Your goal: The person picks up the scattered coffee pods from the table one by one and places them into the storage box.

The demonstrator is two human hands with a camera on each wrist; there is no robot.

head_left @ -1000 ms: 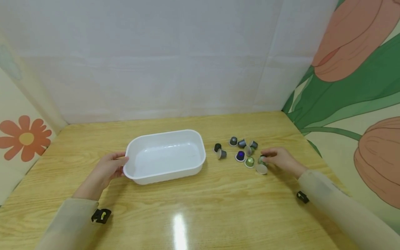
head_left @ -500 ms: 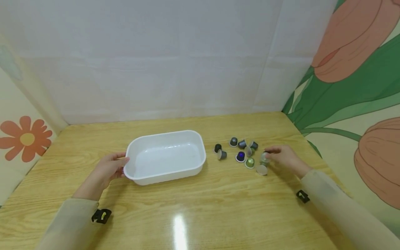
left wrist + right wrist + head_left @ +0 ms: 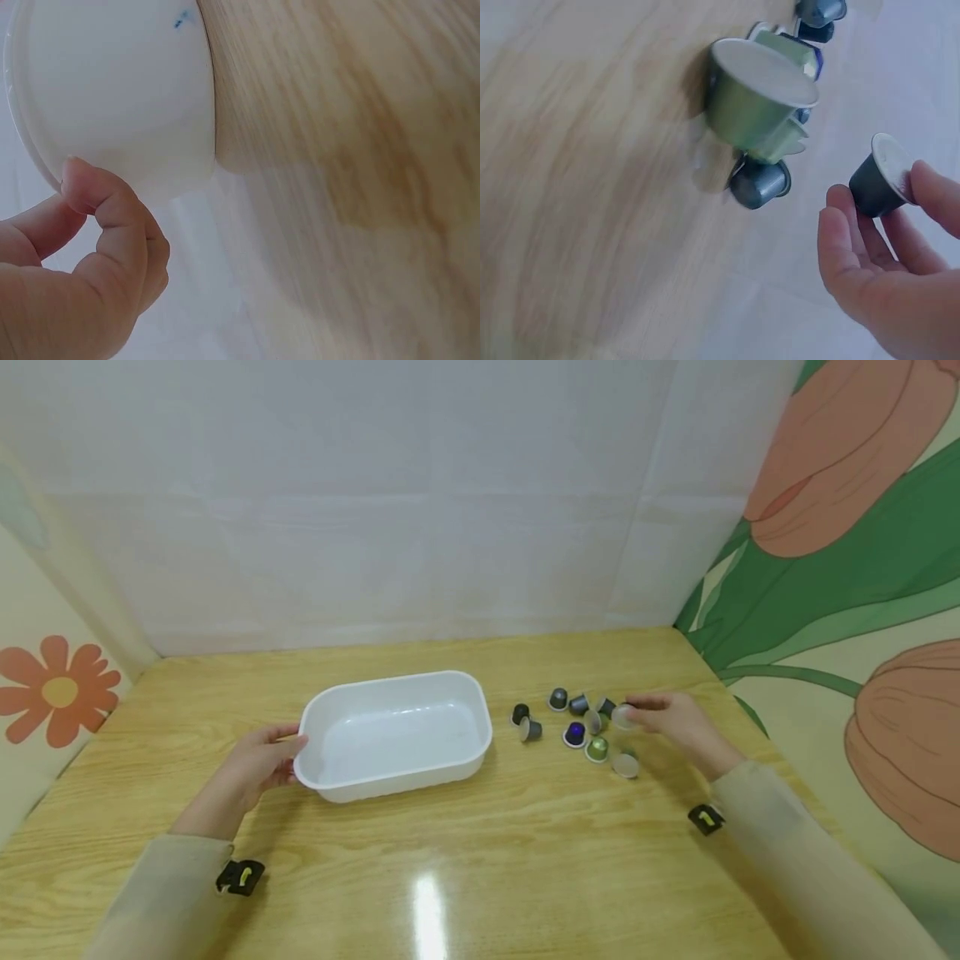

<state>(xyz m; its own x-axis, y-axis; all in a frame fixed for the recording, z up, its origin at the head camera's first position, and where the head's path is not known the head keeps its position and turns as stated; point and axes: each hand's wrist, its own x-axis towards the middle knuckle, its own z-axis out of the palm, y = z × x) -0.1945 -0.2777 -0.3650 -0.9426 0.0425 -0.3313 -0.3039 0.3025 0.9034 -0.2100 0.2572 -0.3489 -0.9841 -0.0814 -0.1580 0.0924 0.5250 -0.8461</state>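
My left hand [image 3: 255,768] grips the rim of a white rectangular basin [image 3: 405,782] at its left end. Up close in the left wrist view, the thumb and bent fingers meet at the edge of the basin wall [image 3: 127,97]. On the right, my right hand [image 3: 681,732] pinches a dark coffee capsule [image 3: 872,187] between thumb and fingertips, its pale lid facing the thumb. It is held above the table beside the other capsules. A green capsule [image 3: 754,105] with a pale lid lies nearest the right wrist camera, and a dark grey one [image 3: 759,182] lies on its side.
Several loose capsules lie right of the basin, among them a purple-blue one [image 3: 575,734], a light green one [image 3: 597,748] and a black one [image 3: 520,713]. A white cloth [image 3: 420,527] hangs behind the wooden table [image 3: 360,877]. A painted wall [image 3: 847,610] borders the right side.
My right hand has picked up the dark capsule from beside the green ones and moved it slightly up and away, its pale lid now showing. The left hand and basin have stayed put.
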